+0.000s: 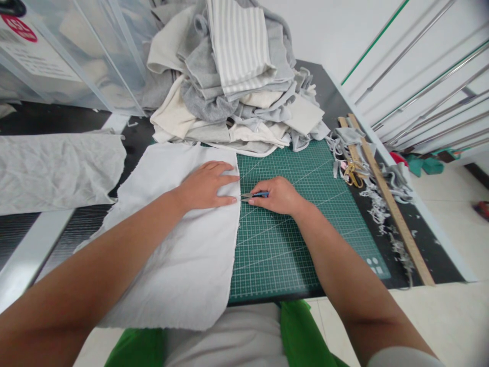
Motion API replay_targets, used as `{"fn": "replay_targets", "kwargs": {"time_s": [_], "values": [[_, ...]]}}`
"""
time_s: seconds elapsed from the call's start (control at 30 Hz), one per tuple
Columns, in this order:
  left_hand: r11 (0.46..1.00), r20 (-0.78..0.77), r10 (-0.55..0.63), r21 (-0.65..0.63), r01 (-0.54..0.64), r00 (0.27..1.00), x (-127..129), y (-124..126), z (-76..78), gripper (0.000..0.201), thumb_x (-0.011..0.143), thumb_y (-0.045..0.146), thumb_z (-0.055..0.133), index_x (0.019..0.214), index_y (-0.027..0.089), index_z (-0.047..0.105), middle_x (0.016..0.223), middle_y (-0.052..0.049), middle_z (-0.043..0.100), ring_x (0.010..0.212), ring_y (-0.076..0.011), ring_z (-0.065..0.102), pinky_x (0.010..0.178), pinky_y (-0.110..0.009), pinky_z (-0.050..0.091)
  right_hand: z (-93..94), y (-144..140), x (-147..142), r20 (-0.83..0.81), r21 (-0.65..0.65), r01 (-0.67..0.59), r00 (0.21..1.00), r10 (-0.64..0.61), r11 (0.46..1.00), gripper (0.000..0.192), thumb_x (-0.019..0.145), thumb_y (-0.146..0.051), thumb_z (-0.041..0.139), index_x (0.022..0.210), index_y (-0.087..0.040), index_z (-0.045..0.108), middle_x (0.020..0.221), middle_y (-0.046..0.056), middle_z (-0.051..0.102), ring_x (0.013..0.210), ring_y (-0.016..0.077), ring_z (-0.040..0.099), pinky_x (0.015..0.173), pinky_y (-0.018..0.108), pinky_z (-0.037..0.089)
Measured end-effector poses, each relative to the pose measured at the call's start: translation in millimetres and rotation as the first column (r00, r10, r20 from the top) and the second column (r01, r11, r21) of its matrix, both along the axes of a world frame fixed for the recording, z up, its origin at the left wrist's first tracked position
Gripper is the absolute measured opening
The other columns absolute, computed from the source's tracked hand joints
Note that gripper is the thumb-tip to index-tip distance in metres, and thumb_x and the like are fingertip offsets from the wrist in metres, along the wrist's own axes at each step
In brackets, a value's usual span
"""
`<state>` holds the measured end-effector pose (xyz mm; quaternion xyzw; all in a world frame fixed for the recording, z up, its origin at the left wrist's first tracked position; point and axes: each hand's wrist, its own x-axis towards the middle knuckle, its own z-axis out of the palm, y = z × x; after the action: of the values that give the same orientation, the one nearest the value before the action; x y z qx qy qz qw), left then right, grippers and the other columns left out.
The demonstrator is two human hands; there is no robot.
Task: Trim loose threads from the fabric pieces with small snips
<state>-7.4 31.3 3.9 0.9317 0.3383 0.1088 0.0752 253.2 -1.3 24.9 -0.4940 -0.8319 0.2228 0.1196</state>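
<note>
Here, your left hand lies flat and open, fingers spread, pressing a white fabric sheet onto the green cutting mat on the counter. Your right hand is curled closed around small blue-handled snips, their tips touching the fabric's right edge, just beside your left fingertips.

Nothing legible — the paper notice with a red round sign (far left, on a clear bin) is too blurred.
</note>
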Motion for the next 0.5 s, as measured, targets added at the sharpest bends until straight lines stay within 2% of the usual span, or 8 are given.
{"fn": "replay_targets", "kwargs": {"time_s": [0.17, 0.33, 0.5], "values": [[1.000, 0.005, -0.003, -0.002, 0.003, 1.000, 0.1, 0.1, 0.2, 0.062, 0.088, 0.061, 0.064, 0.138, 0.025, 0.062, 0.149, -0.010, 0.051, 0.138, -0.0305, 0.045, 0.118, -0.046, 0.035, 1.1, 0.5, -0.3, 0.000, -0.026, -0.010, 1.000, 0.010, 1.000, 0.020, 0.082, -0.042, 0.077, 0.093, -0.026, 0.080, 0.079, -0.002, 0.077, 0.070, 0.0146, 0.066, 0.067, 0.027, 0.042], [1.000, -0.001, 0.001, -0.013, -0.001, 1.000, -0.2, 0.7, 0.6, 0.061, 0.088, 0.062, 0.063, 0.138, 0.025, 0.062, 0.149, -0.010, 0.051, 0.138, -0.0308, 0.046, 0.118, -0.046, 0.035, 1.1, -0.4, -1.4, 0.009, 0.010, -0.035, 0.999, 0.035, 0.999, 0.019, 0.084, -0.042, 0.076, 0.092, -0.025, 0.080, 0.081, -0.001, 0.078, 0.073, 0.0155, 0.068, 0.068, 0.027, 0.042], [1.000, 0.005, -0.005, -0.001, 0.005, 1.000, -0.5, 0.5, 0.2, 0.061, 0.088, 0.061, 0.063, 0.137, 0.025, 0.062, 0.149, -0.010, 0.051, 0.137, -0.0308, 0.046, 0.118, -0.046, 0.035, 4.0, -3.2, -4.2, 0.090, 0.029, -0.056, 0.995, 0.053, 0.998, 0.019, 0.088, -0.042, 0.071, 0.092, -0.025, 0.079, 0.081, -0.001, 0.078, 0.074, 0.0162, 0.067, 0.068, 0.027, 0.042]]}}
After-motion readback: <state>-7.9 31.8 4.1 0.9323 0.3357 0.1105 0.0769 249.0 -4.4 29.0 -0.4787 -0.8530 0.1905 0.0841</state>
